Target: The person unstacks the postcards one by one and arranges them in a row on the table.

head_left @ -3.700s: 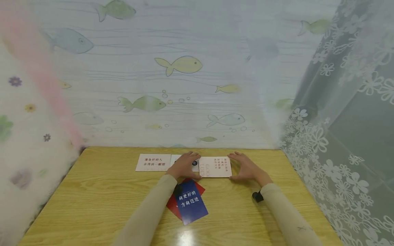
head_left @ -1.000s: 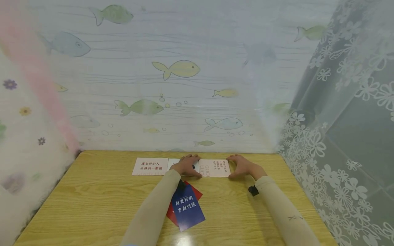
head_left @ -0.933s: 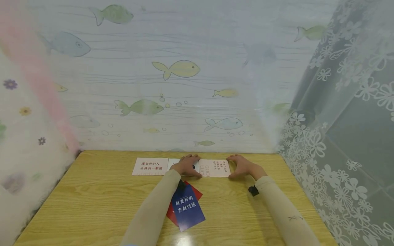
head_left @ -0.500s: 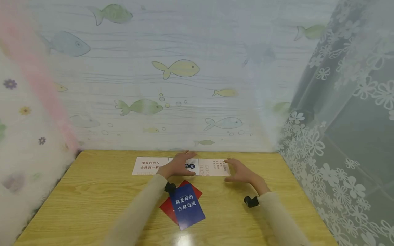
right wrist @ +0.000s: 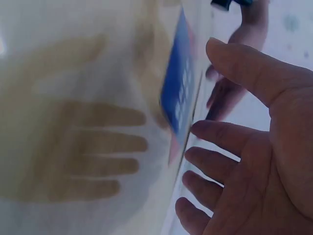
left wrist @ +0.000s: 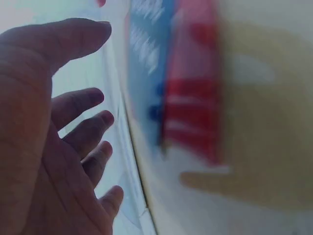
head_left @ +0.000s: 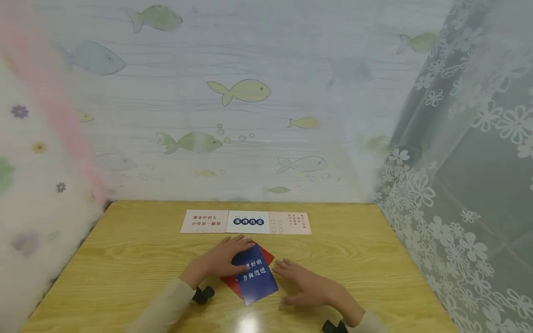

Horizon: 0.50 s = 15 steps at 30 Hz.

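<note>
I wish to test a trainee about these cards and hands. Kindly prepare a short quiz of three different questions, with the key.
1. True or false: the blue card lies on top of the red card.

2. How many pale cards form the row near the far edge of the table?
a) two
b) three
c) five

3. Fill in the missing word: in the head view, the ____ hand covers part of the blue card.

Key: 1. True. 2. b) three. 3. Left: the left hand covers part of it.
</note>
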### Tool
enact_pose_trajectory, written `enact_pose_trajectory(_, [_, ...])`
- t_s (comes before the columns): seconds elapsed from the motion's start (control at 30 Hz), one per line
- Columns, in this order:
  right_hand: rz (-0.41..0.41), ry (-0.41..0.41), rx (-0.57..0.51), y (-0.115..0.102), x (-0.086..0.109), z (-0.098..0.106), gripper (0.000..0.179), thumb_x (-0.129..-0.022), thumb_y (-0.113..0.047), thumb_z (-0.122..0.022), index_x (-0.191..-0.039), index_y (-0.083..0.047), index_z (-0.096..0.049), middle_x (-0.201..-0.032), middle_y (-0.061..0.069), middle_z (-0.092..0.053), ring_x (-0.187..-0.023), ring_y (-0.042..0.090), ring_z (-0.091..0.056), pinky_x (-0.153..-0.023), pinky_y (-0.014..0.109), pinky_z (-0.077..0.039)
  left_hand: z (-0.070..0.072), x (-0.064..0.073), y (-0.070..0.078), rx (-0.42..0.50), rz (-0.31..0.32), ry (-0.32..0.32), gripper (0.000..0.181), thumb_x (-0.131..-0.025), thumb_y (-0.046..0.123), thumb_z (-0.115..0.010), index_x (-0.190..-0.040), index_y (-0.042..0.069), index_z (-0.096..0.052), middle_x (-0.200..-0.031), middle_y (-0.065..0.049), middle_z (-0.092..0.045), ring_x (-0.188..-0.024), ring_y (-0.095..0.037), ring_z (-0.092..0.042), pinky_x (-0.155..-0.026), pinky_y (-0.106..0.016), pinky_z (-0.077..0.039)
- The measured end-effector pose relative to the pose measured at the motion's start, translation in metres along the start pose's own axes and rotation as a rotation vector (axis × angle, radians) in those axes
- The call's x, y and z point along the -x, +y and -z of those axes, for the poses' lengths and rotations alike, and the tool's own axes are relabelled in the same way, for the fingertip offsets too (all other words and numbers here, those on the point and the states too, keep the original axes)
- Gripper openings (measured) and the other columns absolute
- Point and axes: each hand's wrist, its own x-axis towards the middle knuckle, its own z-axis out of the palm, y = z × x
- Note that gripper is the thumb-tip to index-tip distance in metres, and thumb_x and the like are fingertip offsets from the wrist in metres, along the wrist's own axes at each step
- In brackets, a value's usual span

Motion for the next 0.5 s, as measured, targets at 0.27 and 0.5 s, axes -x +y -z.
enact_pose_trajectory(0.27, [0.111,-0.145,0.163,-0.027,0.005,-0.029,0.077,-0.099,-0.060,-0.054,-0.161,-0.020,-0.032,-0.169,0.003,-0.025,-0.155,0.029,-0.025,-0.119,0.042,-0.039,-0.014,0.038,0.023,0.010,0.122,-0.046,0.063,-0.099,0.046,-0.062,-0.151,0.012,-0.051,-0.159,-0.005,-0.044,-0.151,-0.035,-0.032,-0.124,-0.060,-0.019])
enact_pose_trajectory(0.5, [0.064,-0.091,0.192,-0.027,0.010,-0.026,0.082,-0.095,-0.061,-0.059,-0.160,-0.017,-0.034,-0.166,0.002,-0.031,-0.152,0.032,-0.031,-0.116,0.043,-0.042,-0.016,0.058,0.040,-0.100,0.134,-0.006,0.058,-0.098,0.045,-0.063,-0.144,0.011,-0.058,-0.152,-0.010,-0.053,-0.145,-0.036,-0.042,-0.121,-0.060,-0.027])
